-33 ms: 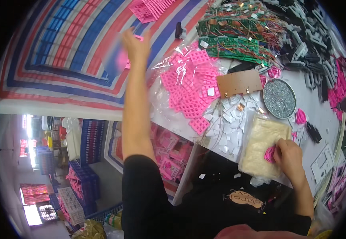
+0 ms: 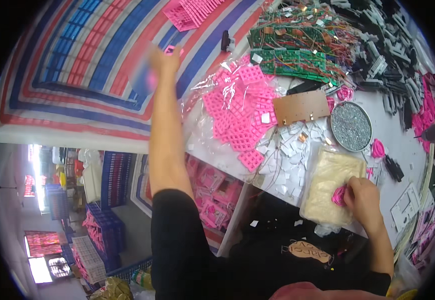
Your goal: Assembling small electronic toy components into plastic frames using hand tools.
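My left hand [image 2: 165, 62] is stretched out over the striped sheet at the far left, its fingers closed around a small pink plastic part [image 2: 170, 50] with a dark spot. Motion smears that hand, and most of the part is hidden. On the right, my right hand [image 2: 363, 200] pinches a small coil of pink cord [image 2: 338, 196]. The coil rests against a cream-coloured slab [image 2: 322, 185] wrapped in clear plastic. Just beyond the slab stands a round dish of small metal pieces [image 2: 351, 126].
Pink grid pieces [image 2: 242, 115] spill from a clear bag mid-table. Behind them lie green circuit boards [image 2: 287, 60] with loose wires. A brown board [image 2: 301, 107] and white paper bits [image 2: 287, 155] are nearby. A pink basket [image 2: 190, 14] stands on the striped sheet [image 2: 77, 107].
My left hand has shifted slightly to the left over the striped sheet. My right hand stays at the pink coil.
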A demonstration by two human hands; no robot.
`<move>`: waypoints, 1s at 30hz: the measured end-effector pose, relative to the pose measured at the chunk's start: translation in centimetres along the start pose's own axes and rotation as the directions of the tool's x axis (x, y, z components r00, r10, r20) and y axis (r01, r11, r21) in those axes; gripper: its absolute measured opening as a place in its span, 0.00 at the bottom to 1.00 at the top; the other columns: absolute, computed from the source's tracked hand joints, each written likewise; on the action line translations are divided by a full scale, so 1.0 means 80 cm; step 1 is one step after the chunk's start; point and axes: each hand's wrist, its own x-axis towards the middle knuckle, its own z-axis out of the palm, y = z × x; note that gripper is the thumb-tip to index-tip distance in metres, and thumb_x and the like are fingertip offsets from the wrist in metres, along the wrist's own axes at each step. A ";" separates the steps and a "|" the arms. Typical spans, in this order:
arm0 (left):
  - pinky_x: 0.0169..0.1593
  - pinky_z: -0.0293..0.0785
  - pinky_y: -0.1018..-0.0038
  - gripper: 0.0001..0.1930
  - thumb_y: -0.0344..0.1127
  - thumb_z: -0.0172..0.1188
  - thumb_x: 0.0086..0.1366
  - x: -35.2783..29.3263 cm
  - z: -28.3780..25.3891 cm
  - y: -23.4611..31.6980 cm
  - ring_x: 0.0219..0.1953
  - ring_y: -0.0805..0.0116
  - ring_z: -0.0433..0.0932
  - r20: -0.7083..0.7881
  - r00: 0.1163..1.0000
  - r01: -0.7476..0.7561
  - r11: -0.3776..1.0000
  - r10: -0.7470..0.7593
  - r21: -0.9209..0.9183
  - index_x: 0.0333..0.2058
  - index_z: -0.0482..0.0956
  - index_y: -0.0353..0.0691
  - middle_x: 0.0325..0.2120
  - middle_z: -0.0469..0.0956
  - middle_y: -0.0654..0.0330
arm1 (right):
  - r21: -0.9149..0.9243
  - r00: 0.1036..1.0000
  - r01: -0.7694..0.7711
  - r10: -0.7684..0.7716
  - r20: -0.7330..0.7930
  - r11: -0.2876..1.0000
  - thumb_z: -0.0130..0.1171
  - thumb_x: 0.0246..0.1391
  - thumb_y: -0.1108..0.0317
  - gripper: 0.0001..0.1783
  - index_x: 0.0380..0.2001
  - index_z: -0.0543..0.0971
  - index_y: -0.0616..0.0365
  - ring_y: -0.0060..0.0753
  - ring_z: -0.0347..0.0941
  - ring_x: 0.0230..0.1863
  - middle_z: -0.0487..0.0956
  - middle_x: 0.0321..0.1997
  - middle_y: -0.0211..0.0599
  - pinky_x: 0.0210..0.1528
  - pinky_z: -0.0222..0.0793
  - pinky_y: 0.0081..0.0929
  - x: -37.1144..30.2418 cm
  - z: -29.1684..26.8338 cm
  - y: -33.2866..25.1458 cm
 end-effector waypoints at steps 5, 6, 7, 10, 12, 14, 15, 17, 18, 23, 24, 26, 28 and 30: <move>0.69 0.60 0.44 0.45 0.67 0.61 0.61 -0.018 0.066 -0.238 0.73 0.44 0.57 0.593 0.733 -0.004 0.869 -0.335 0.496 0.64 0.70 0.33 0.68 0.64 0.41 | 0.092 1.000 0.028 -0.027 -0.009 0.995 0.65 0.46 0.71 0.09 0.31 0.76 0.55 0.51 0.76 0.30 0.76 0.25 0.42 0.33 0.71 0.47 -0.002 0.009 0.012; 0.68 0.64 0.49 0.37 0.61 0.60 0.63 -0.030 0.082 -0.219 0.69 0.44 0.63 0.495 0.797 0.011 0.829 -0.345 0.560 0.60 0.74 0.36 0.62 0.69 0.41 | 0.086 1.000 0.011 -0.010 -0.014 0.996 0.65 0.46 0.70 0.09 0.32 0.76 0.55 0.51 0.76 0.30 0.76 0.25 0.42 0.32 0.71 0.47 -0.004 0.008 0.016; 0.66 0.67 0.55 0.30 0.55 0.59 0.65 -0.050 0.100 -0.175 0.64 0.43 0.69 0.403 0.846 0.045 0.799 -0.349 0.599 0.56 0.78 0.38 0.57 0.74 0.42 | 0.047 0.999 -0.034 0.034 -0.004 0.998 0.65 0.45 0.70 0.09 0.32 0.77 0.55 0.50 0.76 0.30 0.76 0.24 0.41 0.32 0.71 0.47 -0.009 0.005 0.017; 0.62 0.69 0.56 0.22 0.50 0.61 0.64 -0.048 0.025 -0.080 0.57 0.46 0.75 0.278 0.933 0.023 0.807 -0.230 0.591 0.50 0.83 0.41 0.51 0.79 0.46 | 0.046 0.996 -0.067 0.064 0.056 0.997 0.67 0.46 0.68 0.10 0.33 0.78 0.55 0.49 0.76 0.30 0.77 0.25 0.40 0.32 0.71 0.45 -0.005 -0.006 0.012; 0.62 0.69 0.55 0.19 0.46 0.64 0.63 -0.029 -0.040 -0.087 0.57 0.46 0.73 0.259 0.963 -0.052 0.890 -0.076 0.453 0.48 0.83 0.41 0.53 0.77 0.48 | 0.215 0.993 -0.094 0.075 0.096 0.972 0.68 0.48 0.66 0.11 0.34 0.78 0.56 0.48 0.76 0.29 0.77 0.26 0.40 0.32 0.71 0.44 0.003 -0.014 0.006; 0.62 0.67 0.55 0.17 0.41 0.65 0.63 -0.019 -0.081 -0.055 0.59 0.45 0.70 0.291 0.932 -0.264 0.953 0.214 0.146 0.47 0.83 0.40 0.54 0.75 0.49 | 0.332 0.993 -0.115 0.105 0.048 0.936 0.70 0.50 0.63 0.15 0.38 0.79 0.57 0.46 0.77 0.29 0.77 0.26 0.41 0.31 0.70 0.40 0.009 -0.026 0.012; 0.62 0.66 0.55 0.15 0.38 0.65 0.63 -0.034 -0.109 0.007 0.58 0.44 0.70 0.280 0.871 -0.401 0.913 0.404 -0.070 0.46 0.82 0.39 0.54 0.75 0.48 | 0.361 0.992 -0.067 0.099 -0.072 0.930 0.70 0.50 0.63 0.17 0.41 0.79 0.58 0.42 0.77 0.30 0.78 0.27 0.41 0.33 0.71 0.37 0.009 -0.035 0.019; 0.63 0.64 0.54 0.10 0.29 0.63 0.63 -0.103 -0.179 0.126 0.59 0.42 0.69 0.254 0.717 -0.590 0.759 0.650 -0.276 0.42 0.79 0.34 0.56 0.74 0.46 | 0.588 0.954 0.013 0.166 -0.249 0.809 0.69 0.49 0.65 0.29 0.56 0.75 0.59 0.34 0.77 0.40 0.80 0.41 0.43 0.44 0.73 0.33 0.017 -0.046 0.021; 0.63 0.64 0.53 0.12 0.27 0.64 0.60 -0.136 -0.201 0.163 0.61 0.40 0.68 0.227 0.582 -0.720 0.625 0.781 -0.301 0.42 0.77 0.33 0.59 0.72 0.45 | 0.809 0.911 0.029 0.318 -0.263 0.587 0.67 0.52 0.67 0.40 0.67 0.65 0.58 0.33 0.73 0.52 0.75 0.56 0.44 0.52 0.74 0.35 0.022 -0.051 0.011; 0.66 0.63 0.45 0.21 0.28 0.67 0.58 -0.271 -0.266 0.235 0.65 0.41 0.67 0.281 0.218 -0.659 0.354 0.935 -0.664 0.52 0.82 0.46 0.63 0.68 0.43 | 0.885 0.922 -0.238 -0.194 0.336 0.400 0.68 0.56 0.65 0.39 0.68 0.64 0.58 0.30 0.79 0.47 0.78 0.55 0.43 0.46 0.78 0.32 0.020 -0.067 0.007; 0.67 0.63 0.49 0.16 0.21 0.68 0.55 -0.301 -0.263 0.247 0.64 0.37 0.67 0.345 0.313 -0.471 0.460 0.885 -0.753 0.43 0.83 0.43 0.61 0.69 0.42 | 0.889 0.880 -0.236 -0.302 0.368 0.393 0.69 0.57 0.64 0.36 0.65 0.67 0.60 0.29 0.78 0.48 0.79 0.52 0.42 0.47 0.78 0.30 0.000 -0.057 0.010; 0.65 0.66 0.53 0.19 0.20 0.61 0.60 -0.325 -0.239 0.241 0.65 0.39 0.67 0.258 0.357 -0.315 0.375 0.898 -0.872 0.49 0.80 0.45 0.66 0.63 0.40 | 0.903 0.870 -0.212 -0.348 0.348 0.373 0.69 0.58 0.63 0.32 0.61 0.70 0.62 0.28 0.78 0.48 0.80 0.51 0.41 0.47 0.77 0.29 -0.027 -0.053 -0.003; 0.62 0.70 0.57 0.26 0.19 0.57 0.63 -0.343 -0.225 0.266 0.63 0.44 0.70 0.168 0.516 -0.021 0.209 0.840 -0.978 0.60 0.72 0.45 0.69 0.58 0.40 | 0.913 0.954 -0.198 -0.144 0.263 0.357 0.68 0.59 0.63 0.30 0.60 0.70 0.63 0.27 0.77 0.48 0.80 0.52 0.40 0.48 0.77 0.29 -0.063 -0.066 -0.021; 0.56 0.75 0.62 0.32 0.20 0.55 0.65 -0.387 -0.242 0.310 0.57 0.52 0.74 0.340 0.619 0.358 0.131 0.708 -0.924 0.67 0.63 0.43 0.71 0.56 0.42 | 0.995 0.997 -0.047 0.059 0.042 0.085 0.69 0.58 0.62 0.27 0.57 0.73 0.62 0.25 0.77 0.46 0.80 0.49 0.38 0.47 0.77 0.29 -0.083 -0.050 -0.024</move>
